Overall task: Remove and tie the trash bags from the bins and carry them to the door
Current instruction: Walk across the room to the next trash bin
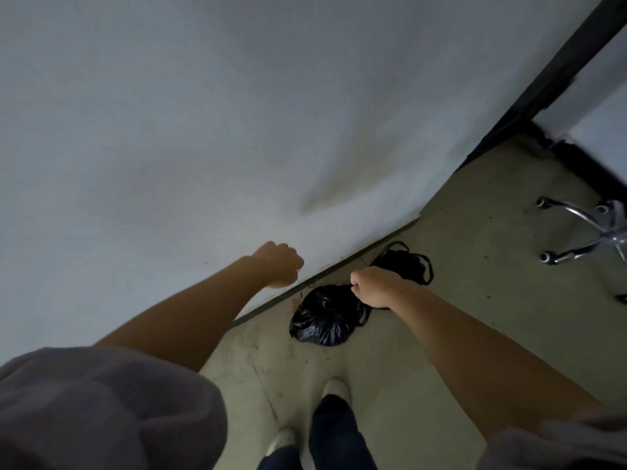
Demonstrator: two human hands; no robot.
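Against the wall [169, 130], the left hand [280, 264] is curled into an empty fist. Just right of it, at the wall's foot, the right hand [375, 288] is closed on the knotted neck of the nearer trash bag [324, 318]; a second bag [405, 261] lies just beyond. Both look soft, light and slippery, so the tied tops are likely the best hold.

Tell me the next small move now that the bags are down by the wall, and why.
Probably let go with the right hand and straighten up. Its fist is closed at the top of the near black bag, which already sits on the floor against the white wall, beside a second bag. The left hand is a fist that seems to hold nothing.
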